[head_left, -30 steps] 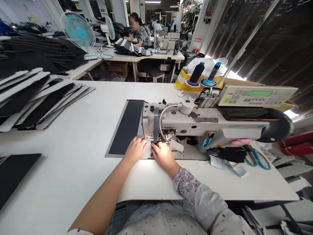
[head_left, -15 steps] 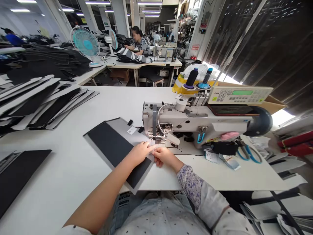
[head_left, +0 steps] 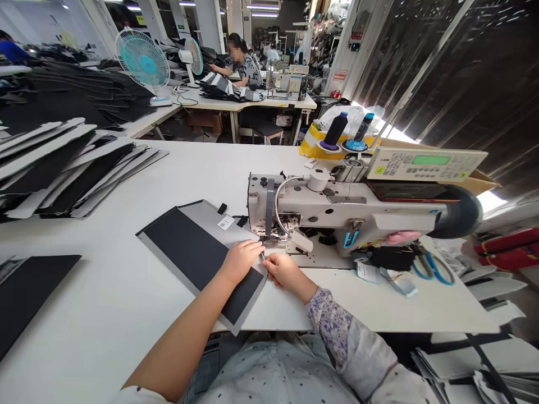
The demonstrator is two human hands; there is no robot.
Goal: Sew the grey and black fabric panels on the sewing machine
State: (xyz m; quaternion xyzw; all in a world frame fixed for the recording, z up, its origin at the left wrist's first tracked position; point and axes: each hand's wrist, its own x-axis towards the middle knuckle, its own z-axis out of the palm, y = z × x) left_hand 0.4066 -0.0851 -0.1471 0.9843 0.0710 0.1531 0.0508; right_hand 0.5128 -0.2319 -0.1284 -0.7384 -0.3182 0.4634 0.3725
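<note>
A grey fabric panel (head_left: pixel 205 216) with a large black section lies slantwise on the table, its right corner at the needle area of a sewing machine (head_left: pixel 311 205). A white label (head_left: pixel 225 223) and a short black tab (head_left: pixel 222 209) show along its upper edge. My left hand (head_left: pixel 241 262) lies flat on the panel, fingers stretched toward the presser foot. Close beside it, my right hand (head_left: pixel 287 272) is closed in a pinch on the panel's right edge. The fingertips partly hide the edge there.
Piled panels (head_left: pixel 71 168) lie at the left, with a black panel (head_left: pixel 33 300) nearer me. Blue-handled scissors (head_left: pixel 438 268) and loose labels (head_left: pixel 379 275) lie at the right. Thread cones (head_left: pixel 336 130) stand behind the machine. A co-worker (head_left: pixel 244 64) sits at another table beyond.
My right hand's fingers have curled closer together at the panel edge. My left fingers have flattened near the presser foot. The view has shifted slightly; the panel stays nearly in place.
</note>
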